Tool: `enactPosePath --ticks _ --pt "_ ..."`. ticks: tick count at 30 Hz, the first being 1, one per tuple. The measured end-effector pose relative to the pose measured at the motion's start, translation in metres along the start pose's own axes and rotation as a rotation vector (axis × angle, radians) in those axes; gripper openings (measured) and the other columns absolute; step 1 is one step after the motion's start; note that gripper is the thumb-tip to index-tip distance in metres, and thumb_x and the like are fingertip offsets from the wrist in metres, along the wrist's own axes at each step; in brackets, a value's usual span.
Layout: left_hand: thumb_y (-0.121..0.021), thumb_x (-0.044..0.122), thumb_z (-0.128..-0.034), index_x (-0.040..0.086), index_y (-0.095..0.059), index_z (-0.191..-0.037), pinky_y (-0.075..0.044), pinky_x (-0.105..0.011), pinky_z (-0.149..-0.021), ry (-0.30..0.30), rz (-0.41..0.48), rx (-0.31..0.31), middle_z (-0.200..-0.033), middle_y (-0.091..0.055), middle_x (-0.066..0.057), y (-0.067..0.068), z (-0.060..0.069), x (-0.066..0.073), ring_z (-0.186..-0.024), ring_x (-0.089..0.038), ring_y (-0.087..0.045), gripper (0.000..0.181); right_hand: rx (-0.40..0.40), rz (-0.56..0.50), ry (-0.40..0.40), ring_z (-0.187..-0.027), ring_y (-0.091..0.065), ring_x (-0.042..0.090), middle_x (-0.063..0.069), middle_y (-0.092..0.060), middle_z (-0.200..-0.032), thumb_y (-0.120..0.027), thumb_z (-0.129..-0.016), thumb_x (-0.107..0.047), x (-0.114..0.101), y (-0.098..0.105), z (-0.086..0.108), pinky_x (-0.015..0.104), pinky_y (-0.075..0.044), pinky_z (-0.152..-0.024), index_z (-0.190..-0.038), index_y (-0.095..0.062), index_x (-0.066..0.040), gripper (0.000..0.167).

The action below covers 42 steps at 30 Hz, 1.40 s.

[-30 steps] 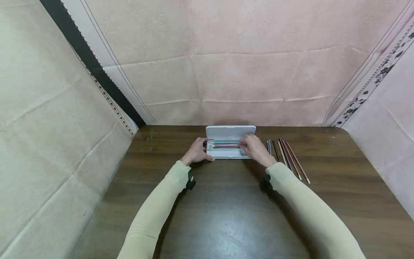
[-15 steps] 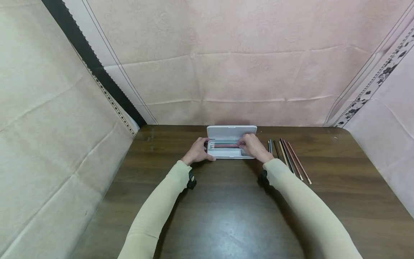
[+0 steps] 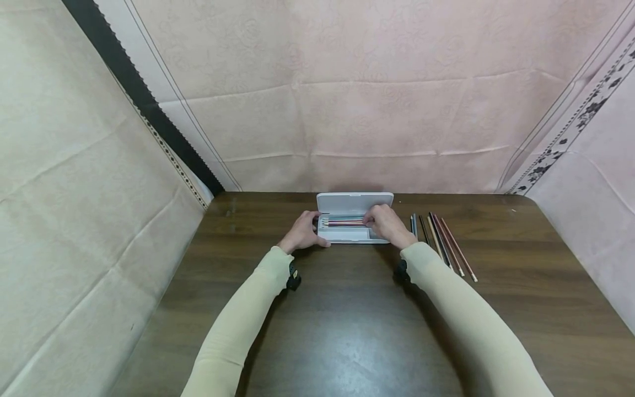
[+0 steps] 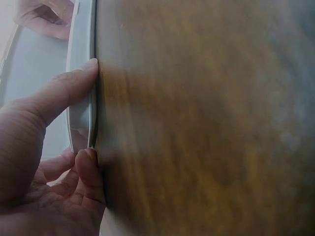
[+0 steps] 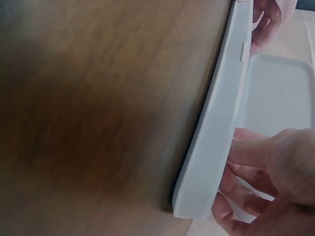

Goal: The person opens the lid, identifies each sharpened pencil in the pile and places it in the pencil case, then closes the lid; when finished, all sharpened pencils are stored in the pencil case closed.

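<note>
A white pencil case (image 3: pixel 344 234) stands near the table's back edge, its lid (image 3: pixel 354 203) raised behind it. Several pencils (image 3: pixel 342 223) lie lengthwise in its rear part. My left hand (image 3: pixel 301 231) grips the left end, thumb along the front wall and fingers round the corner, as the left wrist view (image 4: pixel 54 132) shows. Inside the case on the right, my right hand (image 3: pixel 389 225) has curled fingers and seems to pinch the right end of a reddish pencil. In the right wrist view the fingertips (image 5: pixel 241 152) dip behind the front wall, which hides the pencil.
To the right of the case several loose pencils (image 3: pixel 448 245) lie side by side on the brown wooden table (image 3: pixel 317 320), dark, plain and reddish ones. Two short bluish-grey sticks (image 3: pixel 413 224) are beside them. Pale cloth (image 3: pixel 347 121) hangs behind the table.
My right hand has shifted slightly left in the case over the pencil ends, then stayed nearly still. My left hand keeps its grip on the case.
</note>
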State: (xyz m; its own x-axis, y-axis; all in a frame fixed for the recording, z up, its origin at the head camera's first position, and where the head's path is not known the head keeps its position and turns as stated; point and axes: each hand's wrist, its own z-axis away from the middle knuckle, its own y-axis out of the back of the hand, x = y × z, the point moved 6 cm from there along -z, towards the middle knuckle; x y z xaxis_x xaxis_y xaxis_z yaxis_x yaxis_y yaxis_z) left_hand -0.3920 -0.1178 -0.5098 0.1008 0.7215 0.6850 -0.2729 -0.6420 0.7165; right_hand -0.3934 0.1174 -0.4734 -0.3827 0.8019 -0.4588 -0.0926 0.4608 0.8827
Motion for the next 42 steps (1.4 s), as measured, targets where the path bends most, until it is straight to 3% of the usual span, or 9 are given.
enactPosePath --ticks 10,21,31,35,39,42 --pt "-0.098 0.023 -0.0813 0.005 -0.044 -0.163 -0.053 -0.043 -0.108 0.003 -0.002 0.004 -0.152 -0.051 -0.016 -0.001 -0.002 -0.001 -0.125 -0.030 -0.059 0.099 0.015 0.003 0.003 -0.112 -0.077 0.038 0.023 -0.081 -0.119 -0.070 -0.101 0.004 0.001 0.004 0.004 0.055 -0.062 -0.102 -0.113 -0.083 0.004 0.018" --pt "-0.097 0.023 -0.0821 0.004 -0.044 -0.163 -0.053 -0.044 -0.110 0.008 0.013 -0.006 -0.153 -0.050 -0.016 -0.002 -0.002 -0.001 -0.126 -0.031 -0.058 0.099 0.118 0.002 0.050 -0.106 -0.076 0.039 0.024 -0.079 -0.115 -0.073 -0.099 0.003 -0.005 0.026 0.026 0.053 -0.064 -0.094 -0.112 -0.081 0.006 0.016" --pt "-0.097 0.023 -0.0819 0.004 -0.044 -0.163 -0.053 -0.044 -0.110 0.010 0.010 -0.008 -0.154 -0.050 -0.016 -0.002 -0.002 -0.002 -0.126 -0.031 -0.058 0.099 0.092 -0.013 -0.125 -0.110 -0.077 0.044 0.030 -0.078 -0.122 -0.071 -0.101 -0.004 0.001 0.044 0.054 0.054 -0.064 -0.090 -0.128 -0.074 0.009 0.030" --pt "-0.097 0.024 -0.0823 0.004 -0.044 -0.163 -0.053 -0.044 -0.109 0.009 -0.001 -0.004 -0.154 -0.050 -0.016 -0.001 -0.002 -0.002 -0.125 -0.030 -0.058 0.098 0.103 -0.006 -0.172 -0.090 -0.077 0.036 0.027 -0.081 -0.110 -0.071 -0.098 -0.004 0.005 0.050 0.066 0.049 -0.063 -0.081 -0.122 -0.077 0.009 0.027" --pt "-0.097 0.023 -0.0819 0.004 -0.044 -0.163 -0.053 -0.043 -0.108 0.002 0.006 -0.003 -0.154 -0.050 -0.017 -0.001 -0.002 -0.001 -0.124 -0.030 -0.058 0.099 0.098 -0.001 -0.231 -0.070 -0.066 0.022 0.026 -0.080 -0.098 -0.072 -0.098 -0.005 0.012 0.053 0.078 0.039 -0.058 -0.068 -0.115 -0.078 0.011 0.024" --pt "-0.098 0.023 -0.0813 0.004 -0.044 -0.163 -0.053 -0.043 -0.108 -0.005 0.009 -0.001 -0.154 -0.050 -0.017 -0.001 -0.002 0.000 -0.124 -0.031 -0.058 0.099 0.083 -0.002 -0.288 -0.060 -0.052 0.015 0.014 -0.065 -0.072 -0.073 -0.098 -0.006 0.018 0.053 0.086 0.030 -0.045 -0.059 -0.087 -0.071 0.008 0.018"
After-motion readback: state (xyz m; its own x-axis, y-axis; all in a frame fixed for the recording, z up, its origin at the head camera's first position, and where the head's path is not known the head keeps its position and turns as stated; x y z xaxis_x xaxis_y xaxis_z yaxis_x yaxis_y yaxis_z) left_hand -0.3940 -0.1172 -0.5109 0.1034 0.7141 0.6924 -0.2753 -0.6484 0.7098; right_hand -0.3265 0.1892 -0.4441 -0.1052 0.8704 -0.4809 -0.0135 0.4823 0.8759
